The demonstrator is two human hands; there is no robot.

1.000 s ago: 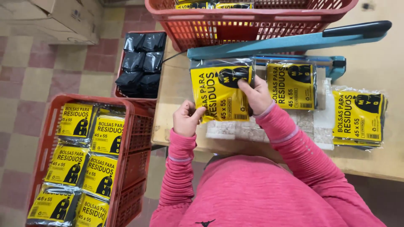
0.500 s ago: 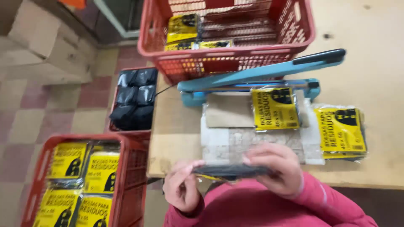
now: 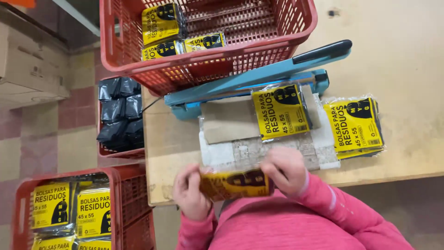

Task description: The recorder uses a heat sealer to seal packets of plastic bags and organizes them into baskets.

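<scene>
Both my hands hold one yellow-and-black bag packet point(image 3: 236, 184) close to my chest, tilted so its face shows dimly. My left hand point(image 3: 190, 192) grips its left end, my right hand point(image 3: 286, 169) its right end. On the wooden table point(image 3: 407, 55) beyond, another packet point(image 3: 280, 111) lies on a grey pad point(image 3: 240, 150) with its top edge under the raised blue arm of the heat sealer point(image 3: 259, 76). A small stack of packets point(image 3: 355, 125) rests to the right of the pad.
A red crate point(image 3: 296, 32) at the table's far side holds a few packets. On the tiled floor to the left stand a red crate point(image 3: 127, 203) with several packets, a crate of black bag rolls point(image 3: 119, 115) and a cardboard box point(image 3: 27, 69).
I have lifted the packet off the pad and pulled it in to my chest, turning it nearly flat and then tilting its face up. The view has shifted towards the table's far side.
</scene>
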